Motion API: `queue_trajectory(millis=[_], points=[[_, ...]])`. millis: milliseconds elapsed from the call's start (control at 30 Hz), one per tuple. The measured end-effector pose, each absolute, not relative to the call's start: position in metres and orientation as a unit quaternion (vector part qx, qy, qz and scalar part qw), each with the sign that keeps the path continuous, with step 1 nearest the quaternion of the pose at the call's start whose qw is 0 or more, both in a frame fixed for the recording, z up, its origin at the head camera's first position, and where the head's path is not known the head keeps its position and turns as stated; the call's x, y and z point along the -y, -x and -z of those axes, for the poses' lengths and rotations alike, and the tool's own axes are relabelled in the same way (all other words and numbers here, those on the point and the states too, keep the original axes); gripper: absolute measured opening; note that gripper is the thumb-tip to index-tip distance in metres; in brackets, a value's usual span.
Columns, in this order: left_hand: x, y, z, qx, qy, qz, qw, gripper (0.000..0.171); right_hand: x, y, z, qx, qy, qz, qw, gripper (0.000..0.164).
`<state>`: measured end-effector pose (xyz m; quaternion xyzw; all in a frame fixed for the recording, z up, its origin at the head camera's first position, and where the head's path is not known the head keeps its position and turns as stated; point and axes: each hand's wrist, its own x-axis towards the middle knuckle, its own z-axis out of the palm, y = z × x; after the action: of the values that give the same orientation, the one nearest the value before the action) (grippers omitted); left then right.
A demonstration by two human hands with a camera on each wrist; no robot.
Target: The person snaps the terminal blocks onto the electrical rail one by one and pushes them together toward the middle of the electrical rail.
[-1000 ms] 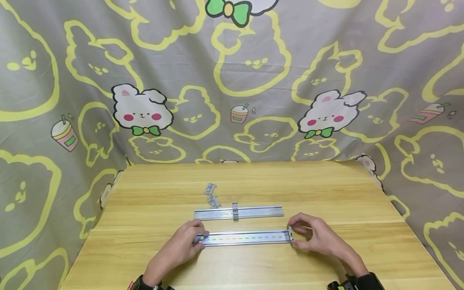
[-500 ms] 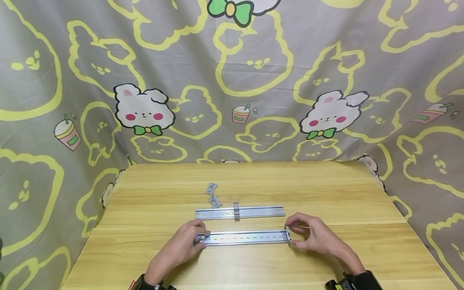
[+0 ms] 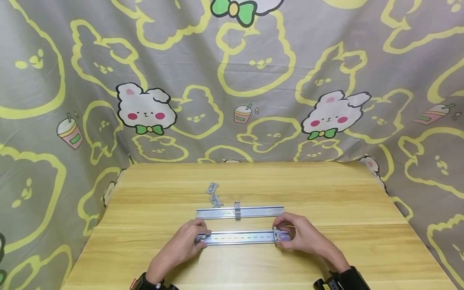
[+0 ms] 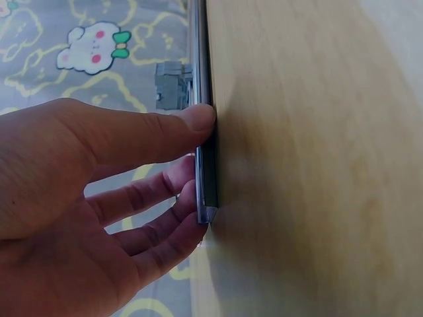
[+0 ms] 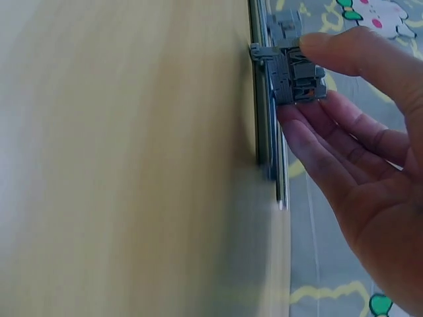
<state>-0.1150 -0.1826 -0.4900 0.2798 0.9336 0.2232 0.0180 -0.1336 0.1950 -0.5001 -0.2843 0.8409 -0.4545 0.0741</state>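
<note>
A slotted metal DIN rail [image 3: 239, 238] lies across the table in front of me. My left hand [image 3: 186, 240] grips its left end, with the thumb [image 4: 197, 117] on the near edge and the fingers at the far edge. Near the rail's right end, my right hand [image 3: 302, 235] pinches a grey terminal block [image 5: 301, 72] between thumb and fingers. The block straddles the rail, and a short length of rail shows to its right. Behind lies a second DIN rail [image 3: 259, 212] with several grey terminal blocks [image 3: 237, 211] mounted near its middle.
Two small groups of loose grey terminal blocks, one farther back [image 3: 212, 188] and one nearer [image 3: 215, 200], lie behind the second rail's left part. The wooden table [image 3: 163, 181] ends at a patterned grey curtain [image 3: 203, 60] at the back and sides.
My right hand has moved left along the near rail with the terminal block, from the rail's right end inward. The left hand keeps its hold on the other end.
</note>
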Motion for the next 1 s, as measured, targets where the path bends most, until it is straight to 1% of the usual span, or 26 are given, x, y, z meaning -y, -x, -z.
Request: queue_trajectory(millis=[300, 733, 1000], points=[[0.182, 0.115, 0.49, -0.933, -0.281, -0.224, 0.017, 0.027, -0.167, 0.135, 0.498, -0.832, 0.293, 0.461, 0.092, 0.045], [0.184, 0.117, 0.491, -0.933, -0.274, -0.231, 0.022, 0.028, -0.125, 0.141, 0.499, -0.828, 0.317, 0.453, 0.092, 0.043], [0.184, 0.116, 0.49, -0.933, -0.274, -0.231, 0.027, 0.028, -0.109, 0.138, 0.499, -0.834, 0.31, 0.447, 0.093, 0.044]])
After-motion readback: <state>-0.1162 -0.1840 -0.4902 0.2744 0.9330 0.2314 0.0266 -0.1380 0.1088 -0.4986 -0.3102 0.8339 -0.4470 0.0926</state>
